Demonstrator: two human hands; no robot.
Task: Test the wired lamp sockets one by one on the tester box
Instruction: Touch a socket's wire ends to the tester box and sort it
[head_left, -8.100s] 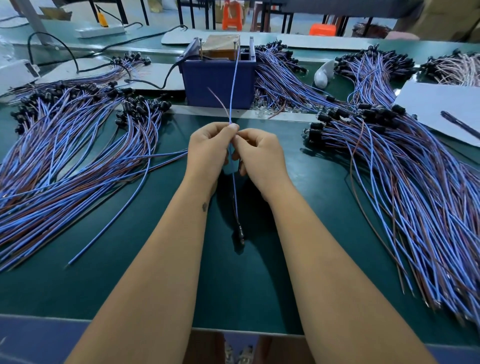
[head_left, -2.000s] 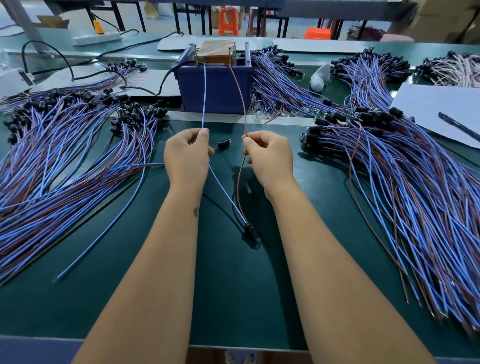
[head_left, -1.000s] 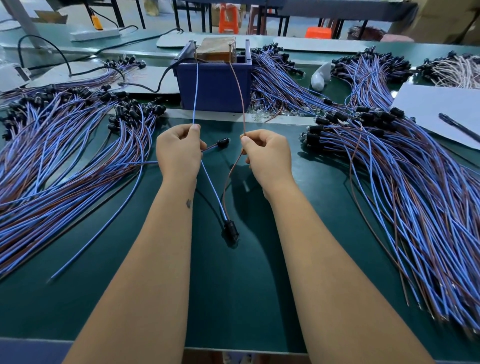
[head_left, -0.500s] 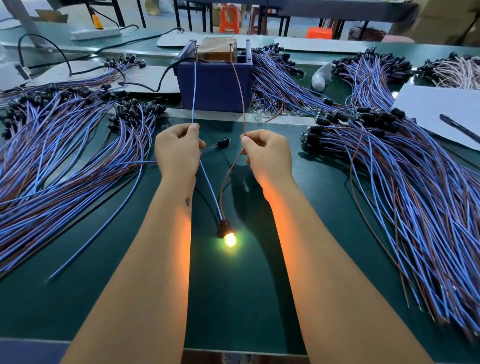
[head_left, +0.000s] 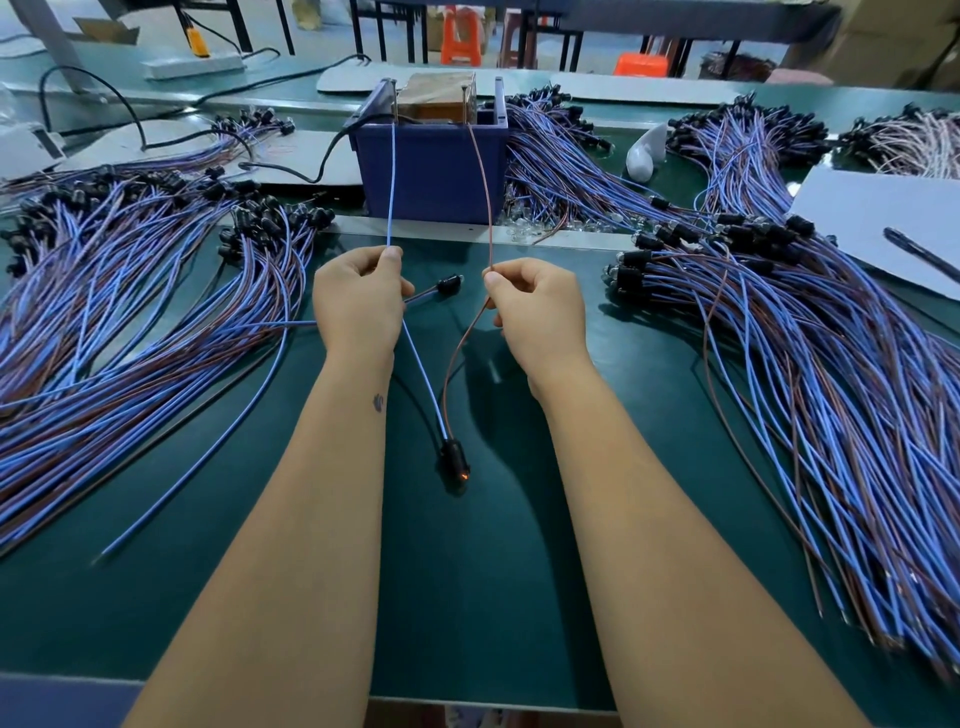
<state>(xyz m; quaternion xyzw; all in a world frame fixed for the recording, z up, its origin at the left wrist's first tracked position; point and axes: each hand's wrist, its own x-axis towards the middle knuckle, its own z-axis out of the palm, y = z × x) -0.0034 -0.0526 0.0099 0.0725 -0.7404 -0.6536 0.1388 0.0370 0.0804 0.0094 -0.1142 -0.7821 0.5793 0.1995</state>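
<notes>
My left hand (head_left: 358, 299) pinches a blue wire (head_left: 390, 182) that runs up to the top of the blue tester box (head_left: 434, 166). A brown wire (head_left: 485, 192), pinched by my right hand (head_left: 537, 312), reaches the box top further right. Both wires run down between my forearms to one black lamp socket (head_left: 453, 460) lying on the green mat. Its bulb shows only a faint orange glow. A second black socket (head_left: 448, 284) on its wires lies between my hands; whether my left hand holds it I cannot tell.
Big fans of blue and brown wired sockets cover the mat at left (head_left: 130, 312) and right (head_left: 831, 389), with more behind the box (head_left: 561, 156). A white sheet with a pen (head_left: 919, 254) lies far right. A black cable (head_left: 322, 161) leads into the box.
Half a second ago the bulb shone bright yellow and lit my forearms; now it has faded to a dim orange spot. Hands and wires have barely moved.
</notes>
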